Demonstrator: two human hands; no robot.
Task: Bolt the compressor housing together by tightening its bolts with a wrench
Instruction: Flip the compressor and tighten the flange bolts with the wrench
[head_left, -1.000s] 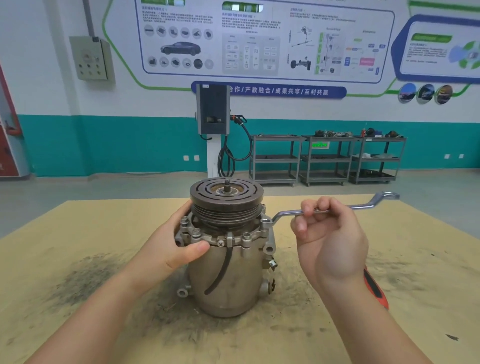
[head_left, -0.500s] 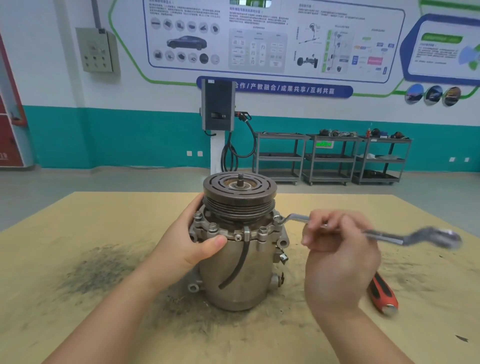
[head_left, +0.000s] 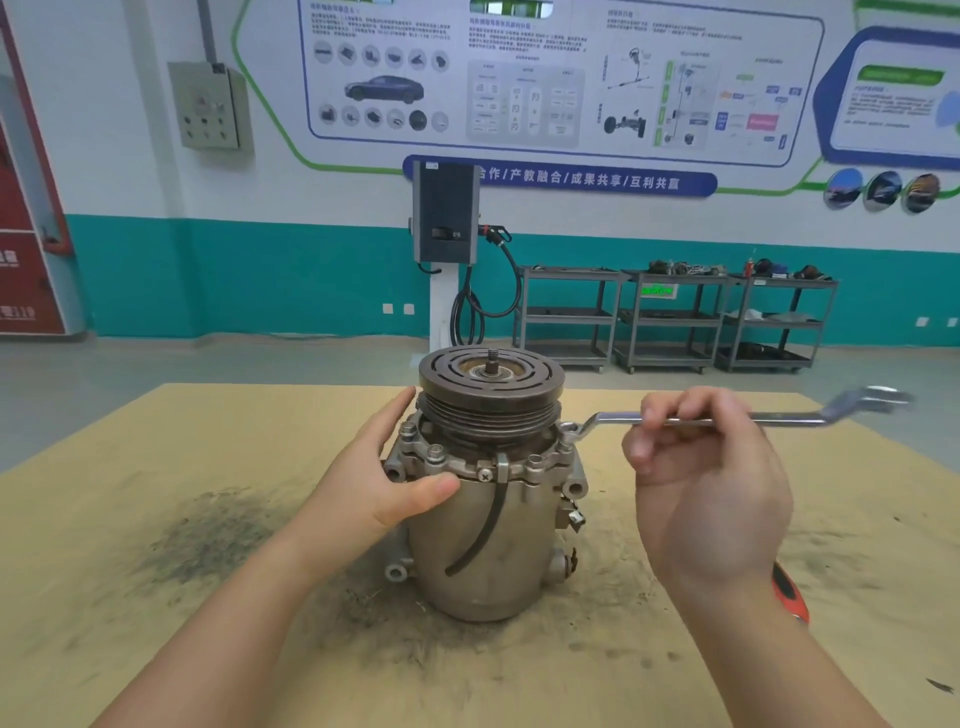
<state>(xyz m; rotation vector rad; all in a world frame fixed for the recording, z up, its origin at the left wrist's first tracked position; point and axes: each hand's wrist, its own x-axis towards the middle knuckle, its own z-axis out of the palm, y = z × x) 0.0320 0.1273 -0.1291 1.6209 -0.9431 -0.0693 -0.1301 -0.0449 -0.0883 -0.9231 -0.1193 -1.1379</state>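
Wrench (head_left: 727, 418) swings back up level, right hand (head_left: 711, 483) curled around its shaft, ring end on a right-side bolt (head_left: 567, 432). Left hand (head_left: 379, 478) braces the compressor (head_left: 488, 519) mid-tabletop (head_left: 156, 597), fingers straight.

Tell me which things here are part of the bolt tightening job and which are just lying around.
Part of the job:
- compressor, steadied by the left hand
- wrench, its ring on a bolt at the right rim, held by the right hand
- other rim bolts

Just lying around:
- red-handled tool, partly hidden behind the right wrist
- shelf carts by the wall
- charging post
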